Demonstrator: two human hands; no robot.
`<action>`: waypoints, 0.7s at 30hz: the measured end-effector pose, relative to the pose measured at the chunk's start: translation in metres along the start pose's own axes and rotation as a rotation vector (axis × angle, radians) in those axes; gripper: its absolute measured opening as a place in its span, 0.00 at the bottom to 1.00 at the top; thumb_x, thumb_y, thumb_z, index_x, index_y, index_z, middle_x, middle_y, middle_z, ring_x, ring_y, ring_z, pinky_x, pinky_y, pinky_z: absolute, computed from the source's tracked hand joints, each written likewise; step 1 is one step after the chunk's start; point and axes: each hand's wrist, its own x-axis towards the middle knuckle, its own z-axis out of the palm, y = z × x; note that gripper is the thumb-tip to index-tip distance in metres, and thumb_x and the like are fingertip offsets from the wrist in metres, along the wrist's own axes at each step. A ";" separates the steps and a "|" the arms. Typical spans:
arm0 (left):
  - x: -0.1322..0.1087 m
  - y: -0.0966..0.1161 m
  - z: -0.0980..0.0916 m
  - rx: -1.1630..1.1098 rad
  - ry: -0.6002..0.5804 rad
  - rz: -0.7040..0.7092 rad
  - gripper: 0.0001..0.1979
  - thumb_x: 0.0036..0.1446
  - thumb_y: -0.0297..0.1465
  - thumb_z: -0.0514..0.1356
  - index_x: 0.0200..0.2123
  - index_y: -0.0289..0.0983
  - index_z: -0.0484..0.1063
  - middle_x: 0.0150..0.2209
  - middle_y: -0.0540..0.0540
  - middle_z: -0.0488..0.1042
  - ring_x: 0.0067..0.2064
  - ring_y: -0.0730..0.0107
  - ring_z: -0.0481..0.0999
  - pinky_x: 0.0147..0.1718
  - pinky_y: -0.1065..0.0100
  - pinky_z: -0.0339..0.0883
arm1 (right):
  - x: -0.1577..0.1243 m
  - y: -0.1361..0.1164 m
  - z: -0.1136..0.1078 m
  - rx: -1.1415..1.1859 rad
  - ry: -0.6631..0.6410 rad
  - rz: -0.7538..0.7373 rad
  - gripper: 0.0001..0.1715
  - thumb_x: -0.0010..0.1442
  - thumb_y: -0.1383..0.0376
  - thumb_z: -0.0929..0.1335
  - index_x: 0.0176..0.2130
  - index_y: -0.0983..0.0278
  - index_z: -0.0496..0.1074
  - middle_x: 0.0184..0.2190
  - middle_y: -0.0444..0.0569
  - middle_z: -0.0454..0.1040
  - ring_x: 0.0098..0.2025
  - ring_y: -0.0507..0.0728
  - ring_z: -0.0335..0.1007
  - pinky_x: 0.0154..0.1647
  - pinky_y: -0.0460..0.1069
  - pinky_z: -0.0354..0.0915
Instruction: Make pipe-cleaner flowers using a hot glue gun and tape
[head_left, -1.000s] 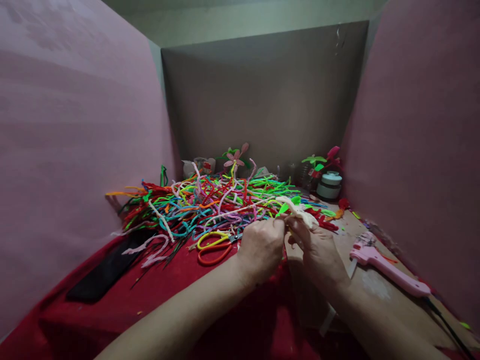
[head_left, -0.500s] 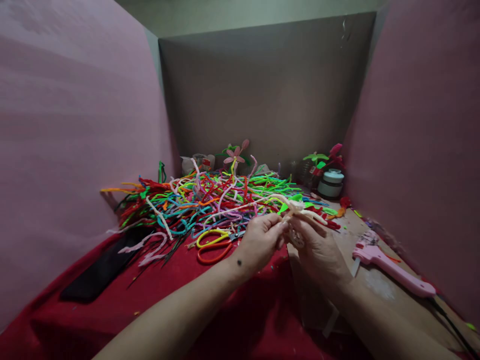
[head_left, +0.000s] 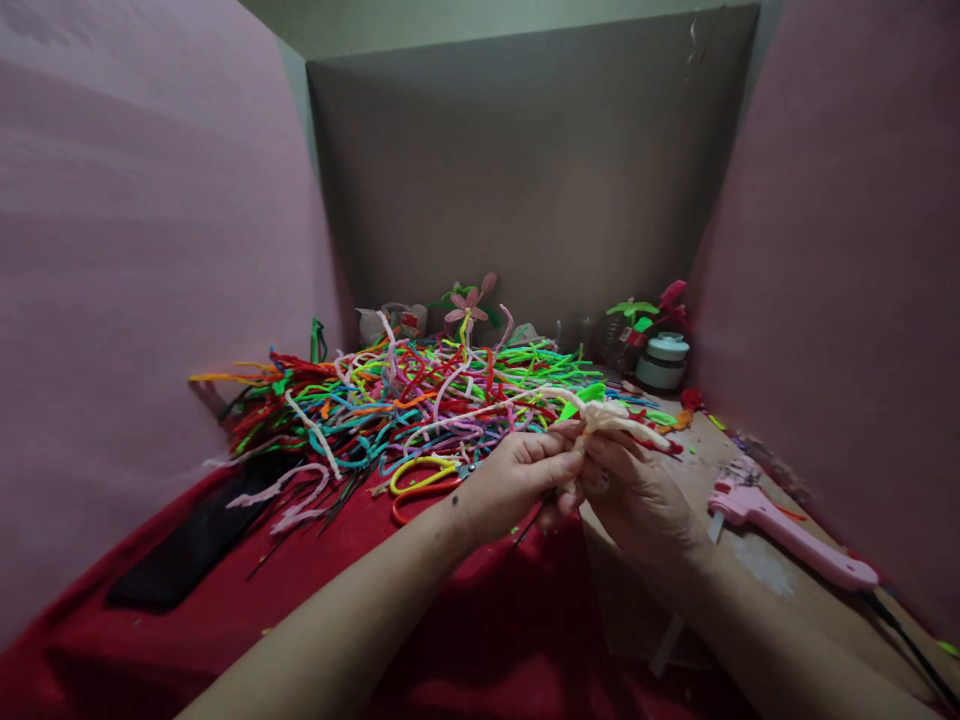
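Note:
Between my two hands is a cream pipe-cleaner piece [head_left: 606, 414], its fuzzy loops sticking up past the fingertips and one strand reaching to the right. My left hand [head_left: 529, 475] pinches its lower part with thumb and forefinger. Curled around the other side, my right hand [head_left: 637, 495] grips it close to the left fingertips. The part inside the fingers is mostly hidden. Below the left fingers a thin dark stem [head_left: 530, 525] pokes out. Just behind the hands lies a big tangled heap of coloured pipe cleaners [head_left: 420, 390]. Scissors [head_left: 424, 480] with yellow and orange handles rest beside my left wrist.
A pink glue gun [head_left: 795, 535] lies on the cardboard [head_left: 705, 455] at right. At left, a black phone-like slab [head_left: 176, 550] rests on the red cloth [head_left: 315, 590]. A lidded jar [head_left: 664, 362] and a pink pipe-cleaner flower [head_left: 466, 303] stand at the back.
My left hand has shifted slightly and its grip has changed around the cream piece, whose loops now show more above the fingers. A dark stem shows beneath. The view has moved slightly.

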 end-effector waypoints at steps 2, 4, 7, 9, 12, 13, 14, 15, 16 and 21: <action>0.001 -0.002 0.003 0.251 0.176 0.096 0.12 0.57 0.37 0.54 0.29 0.33 0.67 0.21 0.52 0.66 0.18 0.80 0.62 0.19 0.75 0.55 | 0.001 0.002 -0.002 -0.061 0.038 -0.034 0.05 0.44 0.67 0.74 0.25 0.63 0.74 0.19 0.39 0.68 0.19 0.46 0.58 0.19 0.43 0.58; 0.002 -0.006 0.005 0.443 0.341 0.206 0.08 0.55 0.35 0.56 0.30 0.34 0.66 0.23 0.52 0.66 0.22 0.79 0.63 0.22 0.74 0.56 | 0.003 0.004 -0.003 -0.094 0.111 -0.072 0.06 0.44 0.67 0.74 0.27 0.63 0.75 0.24 0.41 0.72 0.24 0.48 0.63 0.24 0.44 0.61; 0.001 -0.013 0.006 0.663 0.440 0.288 0.08 0.55 0.31 0.55 0.25 0.35 0.64 0.22 0.53 0.64 0.24 0.78 0.62 0.24 0.74 0.55 | 0.002 0.008 -0.004 -0.162 0.122 -0.093 0.04 0.47 0.67 0.73 0.28 0.62 0.76 0.28 0.43 0.73 0.30 0.51 0.65 0.31 0.46 0.63; 0.001 -0.015 0.006 0.656 0.448 0.289 0.10 0.57 0.30 0.52 0.24 0.36 0.62 0.21 0.54 0.62 0.23 0.79 0.61 0.24 0.74 0.55 | 0.001 0.009 -0.005 -0.222 0.096 -0.104 0.03 0.49 0.66 0.72 0.30 0.61 0.76 0.29 0.42 0.73 0.31 0.51 0.65 0.34 0.46 0.62; 0.002 -0.014 0.005 0.491 0.431 0.268 0.09 0.57 0.30 0.52 0.25 0.36 0.62 0.21 0.54 0.61 0.23 0.79 0.59 0.23 0.74 0.54 | 0.001 0.010 -0.006 -0.249 0.057 -0.115 0.04 0.50 0.66 0.72 0.32 0.60 0.76 0.30 0.42 0.73 0.32 0.50 0.63 0.38 0.48 0.61; 0.003 -0.013 0.005 0.426 0.419 0.256 0.09 0.57 0.31 0.52 0.25 0.35 0.62 0.21 0.55 0.61 0.22 0.80 0.59 0.23 0.75 0.54 | 0.001 0.011 -0.007 -0.246 0.028 -0.111 0.05 0.51 0.66 0.71 0.33 0.60 0.76 0.30 0.41 0.72 0.32 0.50 0.62 0.38 0.48 0.60; 0.003 -0.011 0.005 0.364 0.405 0.240 0.10 0.57 0.31 0.53 0.25 0.35 0.63 0.20 0.55 0.60 0.22 0.80 0.58 0.22 0.75 0.53 | 0.001 0.011 -0.007 -0.249 -0.001 -0.109 0.07 0.51 0.67 0.71 0.34 0.60 0.76 0.30 0.41 0.72 0.32 0.50 0.62 0.38 0.48 0.60; 0.003 -0.009 0.005 0.304 0.392 0.222 0.10 0.56 0.32 0.54 0.24 0.35 0.63 0.20 0.55 0.60 0.20 0.81 0.57 0.20 0.75 0.52 | 0.001 0.011 -0.008 -0.255 -0.024 -0.107 0.08 0.51 0.67 0.71 0.35 0.59 0.76 0.30 0.41 0.71 0.32 0.50 0.61 0.37 0.47 0.59; 0.003 -0.008 0.005 0.249 0.380 0.203 0.11 0.56 0.34 0.54 0.24 0.35 0.62 0.19 0.56 0.59 0.19 0.82 0.56 0.19 0.76 0.50 | 0.001 0.011 -0.008 -0.265 -0.037 -0.108 0.09 0.52 0.67 0.71 0.37 0.59 0.76 0.30 0.41 0.71 0.31 0.50 0.61 0.36 0.47 0.59; 0.003 -0.004 0.004 0.051 0.314 0.107 0.16 0.53 0.39 0.58 0.21 0.35 0.62 0.16 0.56 0.60 0.15 0.84 0.52 0.14 0.76 0.43 | 0.001 0.012 -0.010 -0.321 -0.004 -0.122 0.05 0.55 0.66 0.68 0.35 0.60 0.75 0.28 0.41 0.67 0.28 0.49 0.57 0.30 0.46 0.56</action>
